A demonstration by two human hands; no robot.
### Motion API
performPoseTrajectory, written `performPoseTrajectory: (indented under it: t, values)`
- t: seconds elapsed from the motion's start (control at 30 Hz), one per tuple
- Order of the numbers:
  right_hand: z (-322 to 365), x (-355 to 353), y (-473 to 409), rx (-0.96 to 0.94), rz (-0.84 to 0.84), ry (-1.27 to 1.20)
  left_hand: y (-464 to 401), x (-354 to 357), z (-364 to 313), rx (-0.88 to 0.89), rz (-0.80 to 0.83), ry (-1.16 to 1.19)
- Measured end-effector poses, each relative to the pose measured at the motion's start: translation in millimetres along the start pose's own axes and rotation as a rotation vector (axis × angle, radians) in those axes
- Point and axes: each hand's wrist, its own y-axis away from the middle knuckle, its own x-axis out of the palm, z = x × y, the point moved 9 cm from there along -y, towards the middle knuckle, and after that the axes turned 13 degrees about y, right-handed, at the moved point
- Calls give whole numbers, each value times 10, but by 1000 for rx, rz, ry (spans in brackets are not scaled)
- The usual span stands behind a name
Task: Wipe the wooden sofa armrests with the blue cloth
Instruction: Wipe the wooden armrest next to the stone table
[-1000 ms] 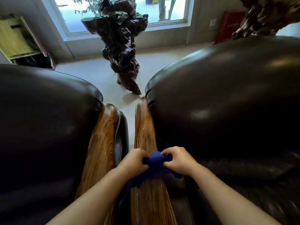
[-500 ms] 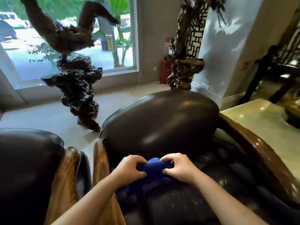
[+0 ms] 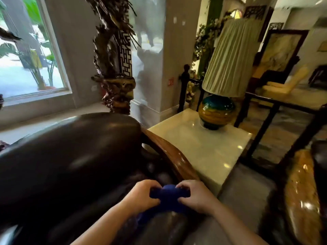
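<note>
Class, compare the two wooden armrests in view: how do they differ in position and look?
The near armrest curves beside the dark cushion, left of the side table; the far armrest lies right of it. The near one is reddish-brown, the far one paler, golden. Both are glossy wood.

Window point(image 3: 31, 59) left; lamp point(image 3: 228, 73) on pale side table point(image 3: 203, 147).

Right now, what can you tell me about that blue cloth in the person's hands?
The blue cloth is a deep, dark blue and looks soft and fuzzy, like microfibre. It is bunched into a rounded lump rather than spread flat. The left hand grips one side and the right hand grips the other, fingers curled over it, with a fold trailing down below the left hand. It sits above the dark leather seat, close to the near end of the curved wooden armrest; whether it touches the wood cannot be told.
</note>
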Motion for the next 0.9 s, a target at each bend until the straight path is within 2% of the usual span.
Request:
performPoseTrajectory:
  t: [0.1,0.33,0.6,0.73,0.9]
  values:
    - [-716,-163,-51,39,14,-12,-475,506,-246,14,26,-6]
    - [-1463,-223,-617,43,47,-36,-1304,834,-274,16,16,-30]
    - [-2055,-26,-2091,-29,152,24,-2575,932,540,-148,-75,102]
    - [-2365,287,-2669,-84,223,91,-2998,1170,988,-257,-97,141]
    - [-2795,605,-3349,-197,183,154,-3557,1411,1366,-279,-227,127]
